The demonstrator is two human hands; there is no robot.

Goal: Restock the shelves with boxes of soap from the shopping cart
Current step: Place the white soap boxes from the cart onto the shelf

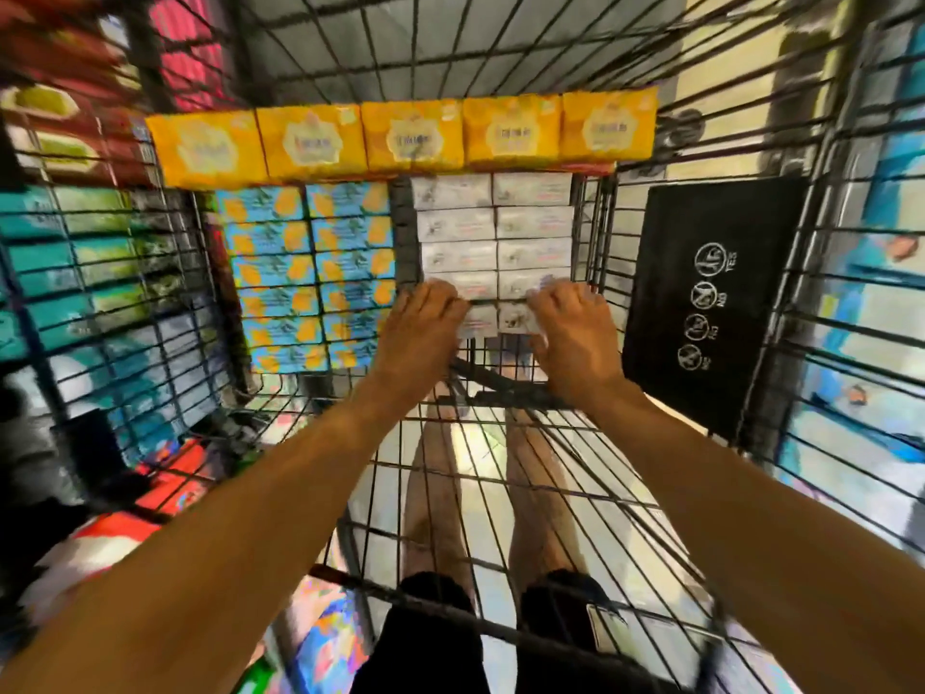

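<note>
Inside the wire shopping cart (500, 473) lie rows of soap boxes. White soap boxes (495, 232) fill two columns at centre right. My left hand (425, 323) and my right hand (570, 328) reach in side by side, fingers curled over the nearest white boxes at the front of those columns. Blue and orange soap boxes (305, 273) are stacked to the left of the white ones. A row of yellow soap packs (405, 137) runs across the cart's far end.
A black flap with white safety symbols (711, 298) hangs on the cart's right wall. Store shelves with green and teal boxes (80, 252) stand left of the cart, and blue packaged goods (881, 293) sit on the right. My legs show through the cart floor.
</note>
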